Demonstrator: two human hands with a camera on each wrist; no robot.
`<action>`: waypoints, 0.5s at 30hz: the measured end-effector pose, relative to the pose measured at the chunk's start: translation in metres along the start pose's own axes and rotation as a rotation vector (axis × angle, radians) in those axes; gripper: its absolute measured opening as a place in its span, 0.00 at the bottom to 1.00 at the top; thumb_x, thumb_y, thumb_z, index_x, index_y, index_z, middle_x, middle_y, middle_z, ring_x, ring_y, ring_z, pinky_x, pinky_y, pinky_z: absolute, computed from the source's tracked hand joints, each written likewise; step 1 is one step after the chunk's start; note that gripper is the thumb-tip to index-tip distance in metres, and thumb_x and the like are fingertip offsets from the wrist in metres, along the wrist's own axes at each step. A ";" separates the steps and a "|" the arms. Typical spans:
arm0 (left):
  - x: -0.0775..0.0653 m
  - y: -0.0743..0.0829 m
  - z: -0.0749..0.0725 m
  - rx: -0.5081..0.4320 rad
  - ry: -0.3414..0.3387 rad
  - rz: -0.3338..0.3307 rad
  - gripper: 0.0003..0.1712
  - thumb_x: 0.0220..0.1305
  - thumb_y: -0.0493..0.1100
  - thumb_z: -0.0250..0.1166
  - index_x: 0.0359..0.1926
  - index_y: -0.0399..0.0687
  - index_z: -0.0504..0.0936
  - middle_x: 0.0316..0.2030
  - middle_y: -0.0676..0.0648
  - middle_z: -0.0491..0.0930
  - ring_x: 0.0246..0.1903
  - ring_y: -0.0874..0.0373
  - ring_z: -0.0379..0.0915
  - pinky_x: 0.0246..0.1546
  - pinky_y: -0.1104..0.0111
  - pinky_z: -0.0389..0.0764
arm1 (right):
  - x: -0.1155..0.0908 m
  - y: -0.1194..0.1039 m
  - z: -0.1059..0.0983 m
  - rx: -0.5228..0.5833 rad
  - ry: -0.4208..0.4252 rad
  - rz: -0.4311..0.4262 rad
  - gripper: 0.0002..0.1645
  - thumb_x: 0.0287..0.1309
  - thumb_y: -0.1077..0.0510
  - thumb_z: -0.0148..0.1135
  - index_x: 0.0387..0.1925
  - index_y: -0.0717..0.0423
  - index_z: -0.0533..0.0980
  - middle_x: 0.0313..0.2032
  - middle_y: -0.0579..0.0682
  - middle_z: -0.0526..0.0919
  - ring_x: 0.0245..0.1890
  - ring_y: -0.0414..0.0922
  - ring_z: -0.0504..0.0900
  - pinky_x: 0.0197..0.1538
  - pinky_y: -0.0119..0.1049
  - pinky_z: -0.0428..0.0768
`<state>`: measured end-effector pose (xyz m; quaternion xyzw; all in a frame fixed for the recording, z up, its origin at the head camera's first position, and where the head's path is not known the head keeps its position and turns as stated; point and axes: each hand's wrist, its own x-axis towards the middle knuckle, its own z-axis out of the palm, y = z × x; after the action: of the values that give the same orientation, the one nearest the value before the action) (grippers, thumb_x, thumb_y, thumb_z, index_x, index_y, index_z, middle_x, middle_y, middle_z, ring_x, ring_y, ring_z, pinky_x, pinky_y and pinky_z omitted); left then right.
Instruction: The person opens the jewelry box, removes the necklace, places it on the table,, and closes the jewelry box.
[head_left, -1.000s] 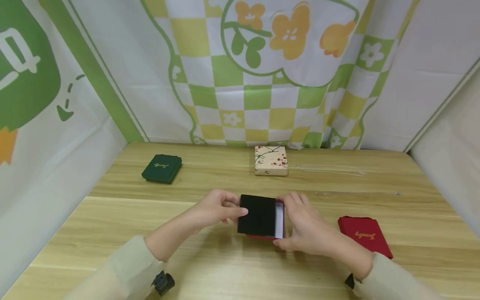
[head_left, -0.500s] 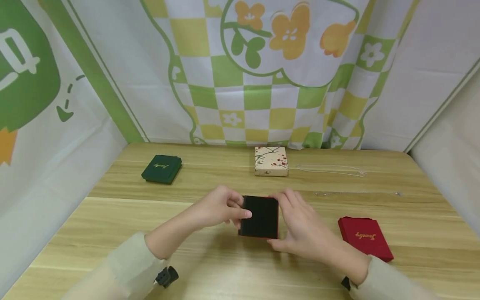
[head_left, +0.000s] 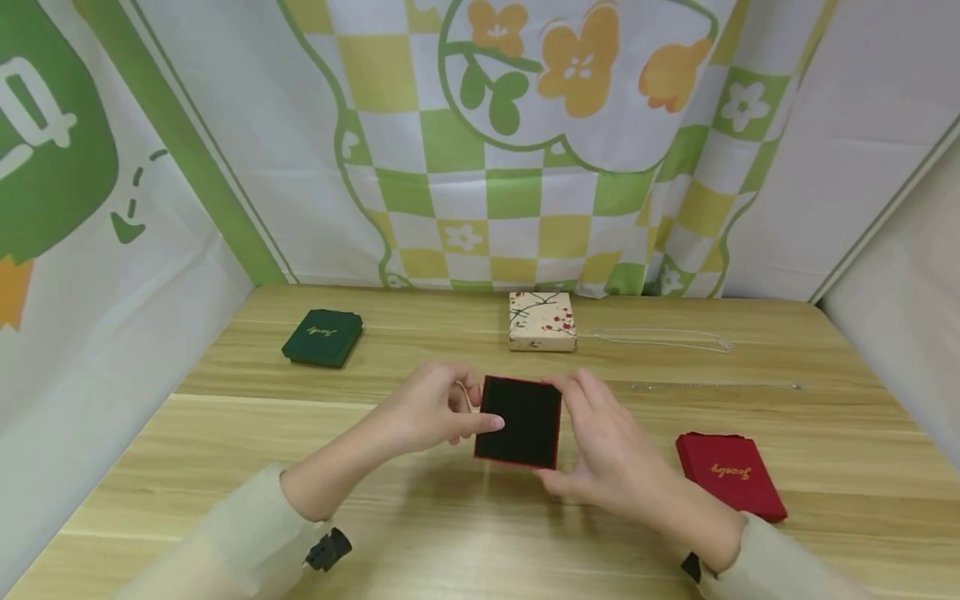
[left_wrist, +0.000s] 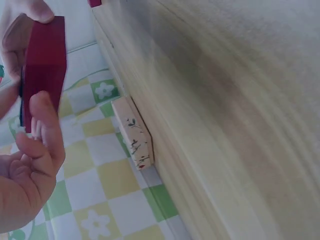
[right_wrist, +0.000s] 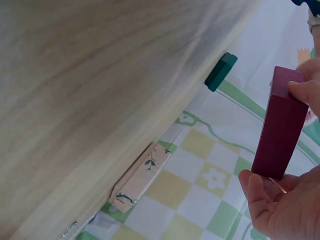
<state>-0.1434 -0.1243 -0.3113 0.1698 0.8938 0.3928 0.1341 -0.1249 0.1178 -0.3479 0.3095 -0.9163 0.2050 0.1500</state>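
Observation:
A small red jewelry box (right_wrist: 282,127) with a black foam pad (head_left: 527,421) inside it is held raised off the table between both hands, its black face turned up. At its left edge my left hand (head_left: 431,408) pinches it, thumb on the black pad and a fingertip on the underside. My right hand (head_left: 611,442) grips the opposite side, thumb at the near corner and fingers at the far one. Thin red edges frame the pad in the head view. The red box lid (head_left: 731,477) with gold "Jewelry" lettering lies to the right, near the right forearm.
A green jewelry box (head_left: 322,337) sits at the back left of the wooden table (head_left: 247,433). At the back middle stands a cream box with a floral print (head_left: 542,322). Two thin silver chains lie right of it, a looped necklace (head_left: 663,337) and a straighter chain (head_left: 716,387).
The black pad has slid right and down into the red box, covering its pale interior. Both hands have lifted and tilted the box slightly. The other boxes and chains stayed put.

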 end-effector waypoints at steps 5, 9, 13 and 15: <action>0.000 -0.008 0.002 -0.106 -0.056 -0.037 0.26 0.57 0.51 0.73 0.49 0.39 0.77 0.26 0.49 0.83 0.29 0.57 0.78 0.35 0.66 0.77 | 0.001 0.001 -0.004 0.005 0.041 0.005 0.58 0.28 0.46 0.85 0.62 0.61 0.67 0.49 0.50 0.73 0.52 0.48 0.73 0.53 0.44 0.80; 0.000 -0.012 0.005 -0.189 -0.095 -0.042 0.17 0.59 0.47 0.71 0.41 0.38 0.81 0.27 0.48 0.86 0.32 0.57 0.79 0.37 0.67 0.76 | 0.002 -0.001 -0.007 0.009 0.034 0.007 0.58 0.29 0.46 0.84 0.63 0.59 0.67 0.50 0.49 0.73 0.53 0.46 0.72 0.53 0.44 0.80; 0.001 -0.013 0.010 -0.234 -0.083 -0.039 0.13 0.58 0.43 0.70 0.35 0.37 0.82 0.25 0.48 0.86 0.29 0.60 0.77 0.36 0.69 0.73 | 0.001 -0.001 -0.007 0.014 0.017 0.006 0.58 0.29 0.46 0.84 0.63 0.58 0.66 0.51 0.48 0.72 0.54 0.45 0.71 0.53 0.43 0.81; 0.002 -0.014 0.013 -0.241 -0.071 -0.040 0.12 0.57 0.42 0.70 0.34 0.35 0.81 0.24 0.48 0.85 0.27 0.62 0.76 0.35 0.69 0.72 | 0.001 -0.001 -0.006 0.013 0.012 0.004 0.57 0.29 0.46 0.84 0.63 0.58 0.67 0.52 0.49 0.73 0.54 0.45 0.71 0.53 0.44 0.81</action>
<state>-0.1432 -0.1243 -0.3308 0.1483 0.8381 0.4882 0.1931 -0.1238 0.1198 -0.3418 0.3073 -0.9148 0.2129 0.1530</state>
